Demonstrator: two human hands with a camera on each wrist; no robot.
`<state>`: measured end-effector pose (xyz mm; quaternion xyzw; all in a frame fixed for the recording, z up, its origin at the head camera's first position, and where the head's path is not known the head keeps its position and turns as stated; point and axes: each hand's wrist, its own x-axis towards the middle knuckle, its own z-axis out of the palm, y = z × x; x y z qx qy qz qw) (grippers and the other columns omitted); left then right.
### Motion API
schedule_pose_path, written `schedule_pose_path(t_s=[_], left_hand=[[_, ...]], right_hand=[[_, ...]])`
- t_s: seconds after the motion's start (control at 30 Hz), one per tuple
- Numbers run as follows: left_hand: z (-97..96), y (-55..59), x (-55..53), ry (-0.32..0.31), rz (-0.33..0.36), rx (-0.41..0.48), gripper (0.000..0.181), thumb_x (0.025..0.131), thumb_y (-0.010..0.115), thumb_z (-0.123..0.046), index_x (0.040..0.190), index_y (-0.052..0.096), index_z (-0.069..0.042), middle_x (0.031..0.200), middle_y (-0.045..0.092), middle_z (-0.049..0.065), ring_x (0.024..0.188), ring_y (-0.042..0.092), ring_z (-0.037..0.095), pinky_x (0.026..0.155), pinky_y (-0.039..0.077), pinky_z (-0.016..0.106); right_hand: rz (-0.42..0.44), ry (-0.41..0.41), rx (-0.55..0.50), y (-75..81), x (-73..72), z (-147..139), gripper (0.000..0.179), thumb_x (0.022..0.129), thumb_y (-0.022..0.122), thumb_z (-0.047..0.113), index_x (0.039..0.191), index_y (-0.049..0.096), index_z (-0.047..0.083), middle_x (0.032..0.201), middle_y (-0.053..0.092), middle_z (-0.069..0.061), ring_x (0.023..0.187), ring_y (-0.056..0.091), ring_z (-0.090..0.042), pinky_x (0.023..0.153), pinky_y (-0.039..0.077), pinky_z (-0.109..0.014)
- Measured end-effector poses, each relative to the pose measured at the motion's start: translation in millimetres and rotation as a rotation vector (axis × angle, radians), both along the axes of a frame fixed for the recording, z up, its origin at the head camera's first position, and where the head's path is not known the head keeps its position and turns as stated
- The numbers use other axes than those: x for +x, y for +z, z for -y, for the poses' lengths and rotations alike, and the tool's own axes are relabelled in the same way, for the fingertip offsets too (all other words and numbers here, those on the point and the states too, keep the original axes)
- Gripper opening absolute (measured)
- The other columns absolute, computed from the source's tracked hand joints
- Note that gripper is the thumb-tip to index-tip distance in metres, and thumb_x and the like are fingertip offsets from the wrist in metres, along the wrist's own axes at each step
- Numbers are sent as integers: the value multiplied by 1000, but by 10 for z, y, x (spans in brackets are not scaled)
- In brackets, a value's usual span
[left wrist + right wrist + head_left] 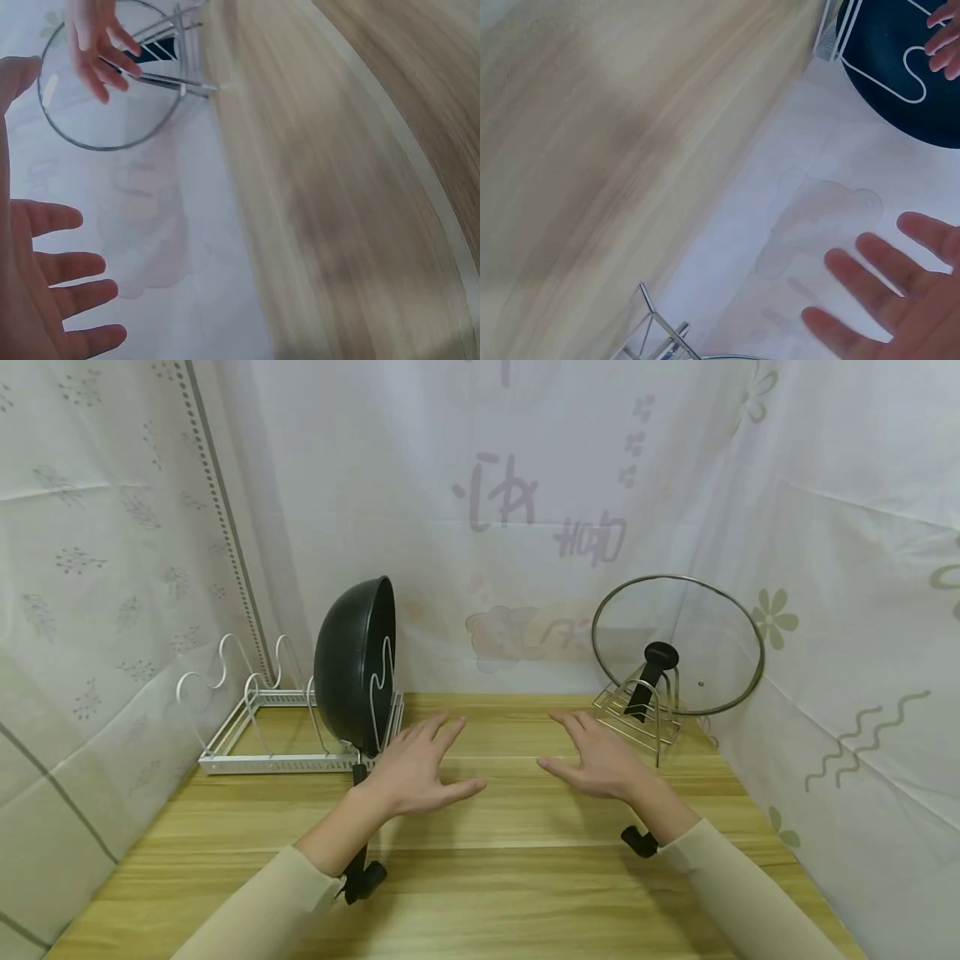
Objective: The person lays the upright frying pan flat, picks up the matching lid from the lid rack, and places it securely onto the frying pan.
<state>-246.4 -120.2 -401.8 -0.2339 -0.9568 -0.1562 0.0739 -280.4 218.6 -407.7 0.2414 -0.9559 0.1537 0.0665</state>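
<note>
My left hand (420,772) hovers over the wooden table with its fingers spread, holding nothing. It is close to a black wok (343,664), which stands on its side in a white wire rack (277,764). The wok's black handle (360,774) points toward me, passing partly behind my left hand and forearm. My right hand (600,762) is also raised with straight fingers and nothing in its grasp. Just behind it, a round glass lid (712,635) with a metal rim and black knob (662,655) leans upright in a small wire stand (657,739).
A short black curved piece (640,841) shows beside my right forearm, the rest of it hidden. Another black stub (369,880) lies by my left sleeve. Printed white cloth (480,552) hangs behind the table (495,893) and along its sides.
</note>
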Motion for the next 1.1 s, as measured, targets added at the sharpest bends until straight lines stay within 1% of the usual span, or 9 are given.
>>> schedule_pose_path(t_s=[0.17,0.27,0.37,0.5,0.57,0.67,0.8,1.0,1.1], left_hand=[[-14,90,108,-2,-27,70,98,94,66,-78,169,46,-18,172,45,13,155,50,41,121,44,68],[-11,142,175,-5,-40,136,90,95,68,-73,164,52,-17,165,54,12,146,59,39,114,52,63],[14,189,241,-7,-28,226,82,96,71,-67,160,56,-18,157,59,8,138,65,36,108,57,60],[77,266,330,-15,10,349,72,98,73,-60,157,59,-21,152,63,3,134,66,31,106,57,57],[115,311,370,-28,24,398,68,100,74,-55,156,60,-19,151,65,3,133,66,29,106,57,55],[173,381,430,-43,40,451,63,101,75,-48,154,61,-16,150,66,4,132,67,28,104,58,54],[274,449,515,-44,47,508,55,103,75,-39,151,64,-14,146,68,7,129,69,27,100,60,51],[486,523,650,-53,61,585,44,107,70,-31,147,66,-13,140,72,8,122,71,26,96,60,40],[597,538,711,-27,72,595,40,109,67,-30,145,67,-14,138,73,6,119,71,22,94,59,34]], right_hand=[[5,-13,-160,-13,21,2,71,106,64,57,162,51,15,151,62,-12,135,66,-36,107,55,-62],[47,-10,-286,-1,36,22,63,108,65,51,157,56,13,148,64,-13,132,67,-35,110,55,-61],[109,-14,-394,21,47,49,58,109,65,47,154,58,12,148,64,-14,132,67,-35,112,54,-59],[186,-27,-487,56,66,74,53,111,63,46,151,60,12,148,66,-14,133,67,-35,113,54,-58],[223,-35,-528,70,80,81,51,111,61,47,150,61,14,147,67,-11,133,66,-34,111,54,-58],[283,-7,-612,84,94,93,48,113,58,44,148,62,12,146,67,-14,131,67,-37,112,54,-60],[370,53,-740,100,101,139,47,115,55,38,148,61,5,147,65,-21,131,67,-40,114,53,-62],[452,94,-836,119,111,264,50,115,54,37,147,59,-2,151,62,-25,133,66,-44,113,56,-54],[502,98,-880,112,108,337,52,115,54,36,148,57,-4,151,61,-25,134,66,-45,113,57,-51]])
